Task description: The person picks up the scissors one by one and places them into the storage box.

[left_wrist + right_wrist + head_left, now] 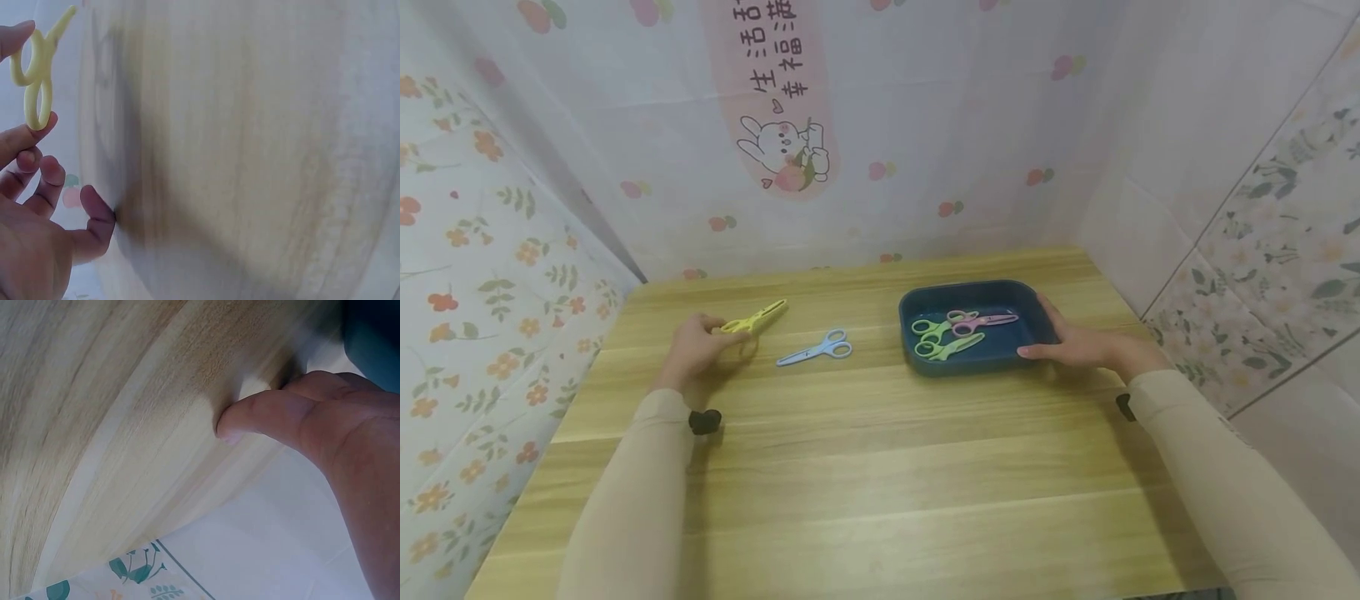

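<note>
The left hand (695, 346) pinches a pair of yellow scissors (765, 315) by the handle loops, thumb on one ring and index fingertip against the other, while its remaining fingers bend loosely below without holding anything. The scissors are lifted just above the table (880, 467), blades pointing away from the palm and toward the right. The right hand (1078, 346) grasps the right end of a dark blue tray (977, 364), its thumb laid along the near corner of the rim and its fingers around the outside of the end wall; how firmly it grips cannot be told. Between the two hands, nearer the left one, light blue scissors (805, 355) rest on the table, their blades toward the left hand. Inside the tray, to the left of the right thumb, two green pairs of scissors (962, 344) and a pink pair (977, 322) lie close together. Behind each hand come a dark wrist device (705, 422) and a pale sleeve (632, 492). Beyond both hands hangs a white curtain (925, 100) printed with fruit and a rabbit.
</note>
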The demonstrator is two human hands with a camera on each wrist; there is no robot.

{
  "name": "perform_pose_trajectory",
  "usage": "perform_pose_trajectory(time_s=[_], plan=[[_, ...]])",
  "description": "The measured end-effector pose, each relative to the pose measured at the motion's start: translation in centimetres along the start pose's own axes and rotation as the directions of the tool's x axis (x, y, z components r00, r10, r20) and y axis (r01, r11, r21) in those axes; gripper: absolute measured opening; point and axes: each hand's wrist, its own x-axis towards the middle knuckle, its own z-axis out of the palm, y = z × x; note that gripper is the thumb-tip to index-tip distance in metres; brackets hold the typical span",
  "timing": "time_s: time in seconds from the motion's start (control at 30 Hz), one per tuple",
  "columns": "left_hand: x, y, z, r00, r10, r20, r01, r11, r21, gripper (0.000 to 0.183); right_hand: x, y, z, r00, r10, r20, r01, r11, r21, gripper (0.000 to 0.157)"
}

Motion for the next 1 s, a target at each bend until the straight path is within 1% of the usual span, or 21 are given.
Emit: perform_pose_trajectory(time_s=[0.13,0.27,0.4,0.5,0.63,0.73,0.8,0.9,1.0], plan=[[0.1,0.2,-0.2,1.000,0.007,-0.018,-0.007,1.000,-0.015,0.084,-0.1,0.1,0.0,1.000,0.014,0.002,-0.014,1.000,-0.007,0.127],[0.0,0.9,-0.4,0.999,0.011,-0.038,-0.013,0.999,-0.048,0.084,-0.3,0.2,0.1,1.000,0.028,0.008,-0.028,1.000,-0.005,0.127],[0.0,1.8,-0.8,0.998,0.007,-0.056,-0.011,0.998,-0.060,0.091,-0.4,0.3,0.1,1.000,0.027,0.013,-0.027,0.999,0.017,0.127],[0.1,2.3,-1.2,0.997,0.014,-0.074,-0.019,0.998,-0.064,0.093,-0.4,0.3,0.1,1.000,0.027,0.013,-0.027,0.999,0.018,0.127],[0.4,2.7,-1.5,0.991,0.022,-0.129,-0.033,0.996,-0.079,0.091,-0.4,0.3,0.0,1.000,0.023,0.013,-0.023,0.999,0.024,0.126],[0.6,2.9,-1.7,0.983,0.035,-0.179,-0.051,0.995,-0.087,0.085,-0.4,0.2,-0.1,1.000,0.021,0.019,-0.021,0.999,0.036,0.126],[0.6,3.1,-1.7,0.979,0.038,-0.201,-0.062,0.991,-0.115,0.079,-0.4,0.1,-0.2,0.999,0.021,0.024,-0.022,0.999,0.039,0.126],[0.5,3.4,-1.9,0.977,0.050,-0.206,-0.081,0.986,-0.143,0.075,-0.5,0.0,-0.2,0.999,0.021,0.026,-0.022,0.999,0.039,0.126],[0.4,3.9,-2.0,0.980,0.058,-0.190,-0.084,0.988,-0.128,0.081,-0.5,-0.1,-0.1,0.999,0.023,0.023,-0.024,0.999,0.027,0.126]])
